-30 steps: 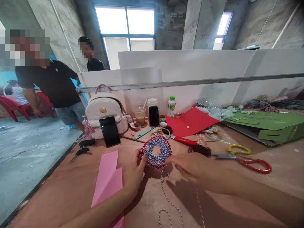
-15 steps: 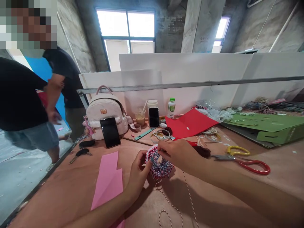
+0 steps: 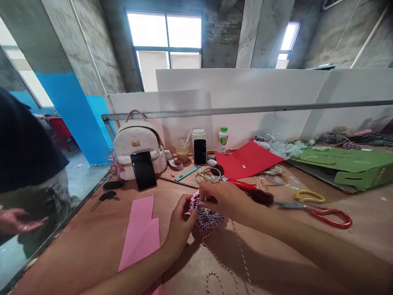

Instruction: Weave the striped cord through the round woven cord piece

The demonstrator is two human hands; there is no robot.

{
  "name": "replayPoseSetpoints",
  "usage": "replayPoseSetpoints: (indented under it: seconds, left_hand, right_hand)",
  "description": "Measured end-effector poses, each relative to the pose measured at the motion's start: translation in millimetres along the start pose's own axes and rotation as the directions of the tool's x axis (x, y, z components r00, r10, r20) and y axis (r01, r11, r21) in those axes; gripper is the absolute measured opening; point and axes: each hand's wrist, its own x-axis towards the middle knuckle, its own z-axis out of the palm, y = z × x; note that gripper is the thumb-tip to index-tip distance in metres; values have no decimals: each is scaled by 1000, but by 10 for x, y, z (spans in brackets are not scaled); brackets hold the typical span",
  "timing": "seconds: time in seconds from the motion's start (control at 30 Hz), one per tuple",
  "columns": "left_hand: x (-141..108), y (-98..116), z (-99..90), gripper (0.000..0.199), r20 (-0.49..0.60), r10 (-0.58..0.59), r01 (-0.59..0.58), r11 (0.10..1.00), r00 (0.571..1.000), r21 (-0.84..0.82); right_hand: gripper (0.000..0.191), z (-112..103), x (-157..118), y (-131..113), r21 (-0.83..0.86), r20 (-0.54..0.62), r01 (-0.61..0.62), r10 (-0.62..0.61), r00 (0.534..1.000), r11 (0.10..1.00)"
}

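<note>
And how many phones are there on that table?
2. One phone leans against the pale backpack; the second phone stands upright in front of the white-lidded container. Any others could be hidden behind the clutter.

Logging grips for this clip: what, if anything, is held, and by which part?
The yarn piece: left hand grips its left edge; right hand is at its top, contact hidden.

Glossy black phone; paper looks matt, perhaps.
</note>
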Motion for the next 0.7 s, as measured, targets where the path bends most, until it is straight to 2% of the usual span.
replayPoseSetpoints:
  seconds: [0.1,0.17,0.3,0.4,0.47,0.57,0.7]
  left_hand:
    - [-6,39,-3,13,-7,2,-1,1000,1000,17]
    - [-13,56,-8,14,-10,-1,1,1000,1000,23]
    - [-13,19,-26,15,-17,4,-4,1000,1000,23]
    - [2,-44,-43,16,-27,13,-12,1000,1000,25]
    - [12,-85,-54,17,-33,15,-14,999,999,30]
    - [16,-131,-69,18,-27,19,-18,999,999,39]
    - [2,-152,-76,19,9,17,-17,999,1000,43]
  right_hand:
    - [18,-42,6,40,315,54,10,-28,998,949]
    - [16,-72,10,90,524,116,-24,-43,992,851]
    - [16,-123,10,219,750,299,-152,-125,946,644]
    - [18,-134,-8,305,825,386,-231,-215,897,515]
    - [21,-120,-29,356,847,410,-262,-254,876,462]
    - [26,-81,-62,429,871,416,-281,-302,858,404]
    - [25,-65,-88,489,883,410,-273,-346,844,382]
